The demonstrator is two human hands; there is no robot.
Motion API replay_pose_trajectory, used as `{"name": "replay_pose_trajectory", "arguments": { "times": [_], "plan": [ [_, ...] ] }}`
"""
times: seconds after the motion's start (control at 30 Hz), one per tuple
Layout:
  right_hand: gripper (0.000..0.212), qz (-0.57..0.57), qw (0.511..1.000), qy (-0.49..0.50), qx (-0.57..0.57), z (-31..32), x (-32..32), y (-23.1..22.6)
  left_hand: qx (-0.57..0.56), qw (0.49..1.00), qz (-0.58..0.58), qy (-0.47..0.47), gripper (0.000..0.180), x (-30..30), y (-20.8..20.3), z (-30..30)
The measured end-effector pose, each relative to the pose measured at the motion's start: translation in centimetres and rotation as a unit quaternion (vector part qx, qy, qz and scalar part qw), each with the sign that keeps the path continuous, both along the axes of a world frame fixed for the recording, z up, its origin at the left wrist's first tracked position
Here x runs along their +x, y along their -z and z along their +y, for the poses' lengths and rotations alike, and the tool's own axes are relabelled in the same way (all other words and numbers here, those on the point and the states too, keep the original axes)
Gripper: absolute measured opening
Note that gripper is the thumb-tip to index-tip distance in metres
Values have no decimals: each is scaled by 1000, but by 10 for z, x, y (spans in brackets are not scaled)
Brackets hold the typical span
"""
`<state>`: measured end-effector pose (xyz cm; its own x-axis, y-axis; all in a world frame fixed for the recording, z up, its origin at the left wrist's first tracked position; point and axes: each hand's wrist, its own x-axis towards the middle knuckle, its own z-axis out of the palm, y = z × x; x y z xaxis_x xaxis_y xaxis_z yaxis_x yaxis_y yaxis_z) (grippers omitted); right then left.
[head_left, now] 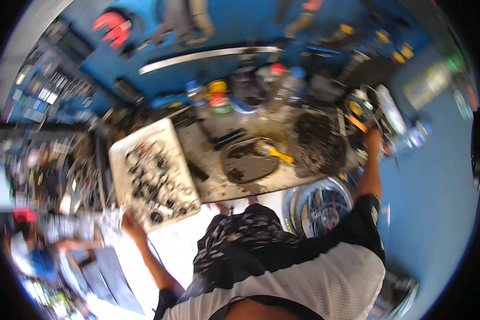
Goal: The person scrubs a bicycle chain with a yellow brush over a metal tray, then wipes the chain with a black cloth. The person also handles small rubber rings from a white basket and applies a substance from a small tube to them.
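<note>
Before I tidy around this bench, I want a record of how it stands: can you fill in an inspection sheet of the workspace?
Surface: bench stained, looking wet in places.
Job's things: white tray at the left, holding many ring-shaped parts; shallow oval pan with dark liquid and a yellow-handled tool.
Clutter: dark, messy patch right of the pan; bottles along the back.
Hands: left hand at the tray's near left corner; right hand among items at the bench's right end; grips too blurred to tell.
Cables: nothing seen for certain.
Surroundings: blue wall; wheel low by the bench's front edge; another person at lower left.
</note>
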<state>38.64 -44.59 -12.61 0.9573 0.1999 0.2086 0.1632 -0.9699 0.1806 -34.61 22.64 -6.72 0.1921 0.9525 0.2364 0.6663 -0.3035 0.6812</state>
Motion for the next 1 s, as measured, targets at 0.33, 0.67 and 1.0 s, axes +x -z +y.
{"name": "replay_pose_trajectory", "arguments": {
  "times": [0.33, 0.67, 1.0],
  "plan": [
    [51, 51, 997, 53, 19, 18, -16, -51, -39, 997, -41, -51, 37, 39, -3, -31],
    [55, -19, 964, 59, 258, 63, -118, -74, -75, 996, -14, -34, 32, 21, -20, 7],
    [34, 173, 733, -256, 606, 419, -306, -126, -102, 994, 28, 23, 29, 21, -22, 24]
  ]
}}
